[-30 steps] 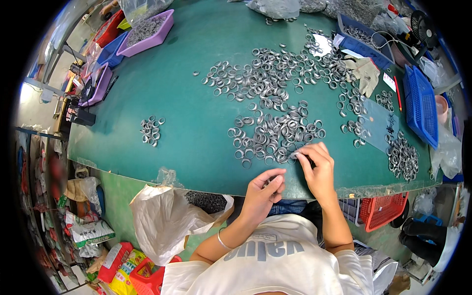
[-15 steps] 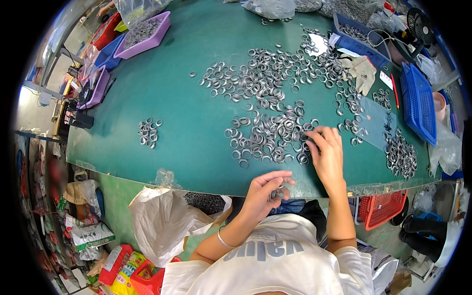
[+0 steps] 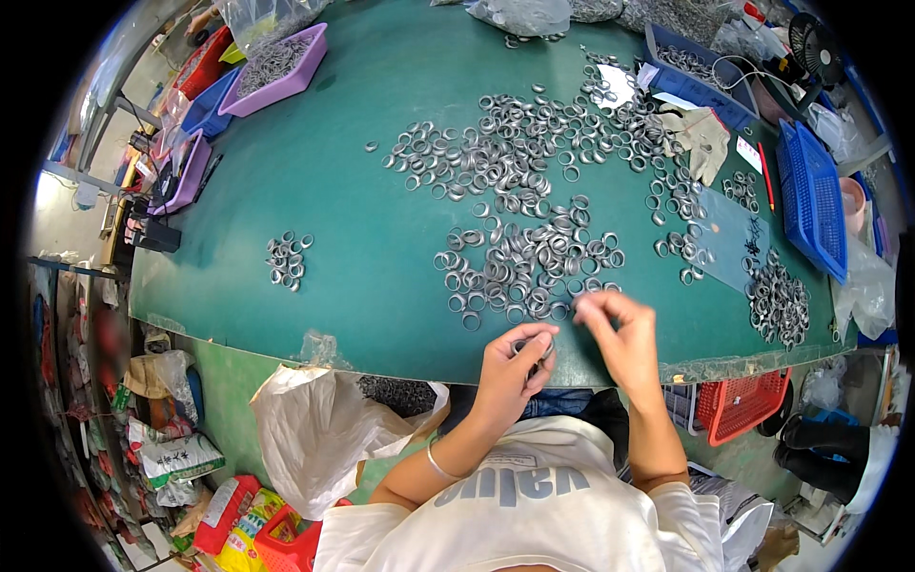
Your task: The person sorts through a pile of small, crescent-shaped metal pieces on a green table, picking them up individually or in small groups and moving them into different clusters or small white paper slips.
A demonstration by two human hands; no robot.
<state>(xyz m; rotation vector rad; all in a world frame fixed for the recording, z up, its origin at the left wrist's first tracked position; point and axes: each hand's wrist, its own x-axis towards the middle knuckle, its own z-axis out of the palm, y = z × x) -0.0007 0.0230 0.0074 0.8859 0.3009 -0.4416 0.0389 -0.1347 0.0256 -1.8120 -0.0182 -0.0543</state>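
Many grey metal rings lie in a loose heap point(image 3: 534, 262) on the green table, just beyond my hands. My left hand point(image 3: 515, 370) is curled over the table's near edge, with a metal ring point(image 3: 520, 347) showing between thumb and fingers; the fingers hide whatever else is in the palm. To its right, my right hand point(image 3: 621, 338) is closed in a pinch at the heap's near edge. A small dark ring shows blurred at its fingertips. A larger spread of rings point(image 3: 515, 143) lies farther back.
A small ring cluster point(image 3: 286, 259) lies at left, another pile point(image 3: 777, 303) at right. Purple bins point(image 3: 281, 81) stand far left. A blue basket point(image 3: 810, 200), a glove point(image 3: 701, 143) and a red pencil point(image 3: 766, 176) are at right. A white sack point(image 3: 310, 434) stands below the near edge.
My right hand has drawn back from the heap, toward me and closer to my left hand. My left hand's fingers have curled in more, with a ring now showing in them.
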